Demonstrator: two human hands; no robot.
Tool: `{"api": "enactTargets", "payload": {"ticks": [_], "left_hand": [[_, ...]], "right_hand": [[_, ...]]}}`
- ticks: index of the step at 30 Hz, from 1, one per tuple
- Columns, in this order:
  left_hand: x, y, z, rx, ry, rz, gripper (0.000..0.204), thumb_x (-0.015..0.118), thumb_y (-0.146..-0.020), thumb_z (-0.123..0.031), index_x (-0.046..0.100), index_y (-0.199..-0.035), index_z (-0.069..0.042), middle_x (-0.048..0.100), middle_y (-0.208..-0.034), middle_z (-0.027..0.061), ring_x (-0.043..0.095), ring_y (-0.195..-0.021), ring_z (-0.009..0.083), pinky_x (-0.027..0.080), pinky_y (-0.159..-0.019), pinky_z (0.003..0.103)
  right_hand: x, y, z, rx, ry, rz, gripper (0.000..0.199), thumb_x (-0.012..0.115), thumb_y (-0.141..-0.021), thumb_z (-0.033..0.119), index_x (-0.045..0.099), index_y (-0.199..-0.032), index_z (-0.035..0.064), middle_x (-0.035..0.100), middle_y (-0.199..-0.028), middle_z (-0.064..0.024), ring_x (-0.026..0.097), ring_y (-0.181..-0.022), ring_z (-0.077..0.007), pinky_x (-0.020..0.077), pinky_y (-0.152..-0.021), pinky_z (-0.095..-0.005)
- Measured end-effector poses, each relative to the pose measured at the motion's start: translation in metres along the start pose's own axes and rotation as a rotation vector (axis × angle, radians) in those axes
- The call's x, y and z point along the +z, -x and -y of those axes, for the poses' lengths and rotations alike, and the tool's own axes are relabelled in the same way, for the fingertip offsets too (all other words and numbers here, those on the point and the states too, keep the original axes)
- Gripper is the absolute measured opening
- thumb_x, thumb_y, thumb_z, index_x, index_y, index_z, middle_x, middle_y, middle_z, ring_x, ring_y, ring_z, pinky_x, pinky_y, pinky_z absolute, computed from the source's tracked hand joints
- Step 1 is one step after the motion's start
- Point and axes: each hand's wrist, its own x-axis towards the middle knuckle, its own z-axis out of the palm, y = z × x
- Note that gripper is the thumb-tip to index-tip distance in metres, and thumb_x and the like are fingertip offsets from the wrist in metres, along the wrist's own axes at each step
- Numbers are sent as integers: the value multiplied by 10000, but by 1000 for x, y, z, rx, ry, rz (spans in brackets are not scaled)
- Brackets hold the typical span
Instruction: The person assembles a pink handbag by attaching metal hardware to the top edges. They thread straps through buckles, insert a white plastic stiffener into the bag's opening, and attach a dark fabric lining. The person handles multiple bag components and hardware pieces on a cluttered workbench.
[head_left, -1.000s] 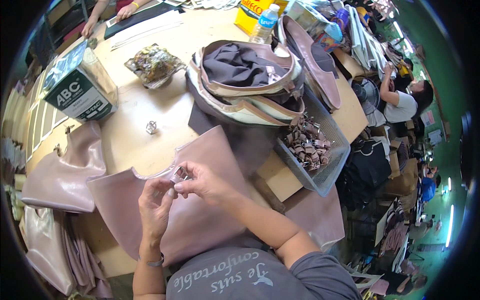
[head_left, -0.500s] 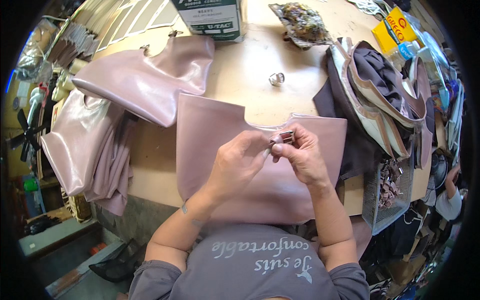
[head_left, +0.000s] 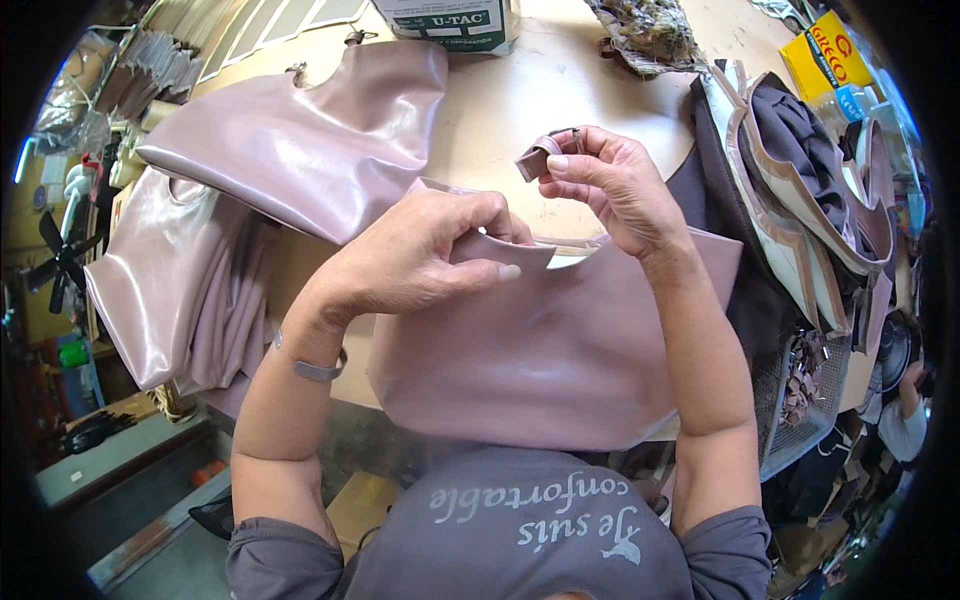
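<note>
Your right hand (head_left: 610, 185) pinches a small folded mauve strap tab (head_left: 538, 158) with a metal ring at its fold, thumb and fingertips pressed together on it, holding it up above the surface (head_left: 560, 90). Your left hand (head_left: 420, 260) is closed on the upper edge of the mauve bag panel (head_left: 540, 360), thumb on top of the curved cut-out rim, fingers curled underneath and lifting that corner. The two hands sit near each other, the tab just above and to the right of the left knuckles, not touching the panel. The panel lies flat in front of you, its lower edge hanging over the near edge of the surface.

To your left, more mauve bag pieces (head_left: 300, 140) lie stacked and overlapping, some draping off the side. To your right stands an open beige-trimmed bag (head_left: 800, 190) with dark fabric inside. At the far edge sits a white and green box (head_left: 450, 20), and a yellow packet (head_left: 830, 60) lies at the far right.
</note>
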Motion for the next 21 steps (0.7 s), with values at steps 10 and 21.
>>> {"api": "enactTargets", "payload": {"ticks": [10, 21], "left_hand": [[-5, -9, 28, -518, 752, -31, 287, 683, -716, -20, 501, -936, -51, 558, -763, -16, 528, -681, 28, 448, -635, 162], [-2, -16, 35, -637, 764, 87, 383, 669, -747, -49, 525, -1087, 53, 609, -901, 64, 586, -782, 70, 481, -733, 178]], "right_hand": [[-3, -25, 6, 207, 130, 208, 166, 657, -782, 124, 606, -876, -3, 595, -735, -44, 546, -617, -94, 498, -612, -226], [-10, -33, -4, 367, 217, 291, 151, 683, -759, 137, 616, -787, 4, 575, -661, -26, 530, -552, -82, 462, -538, -210]]}}
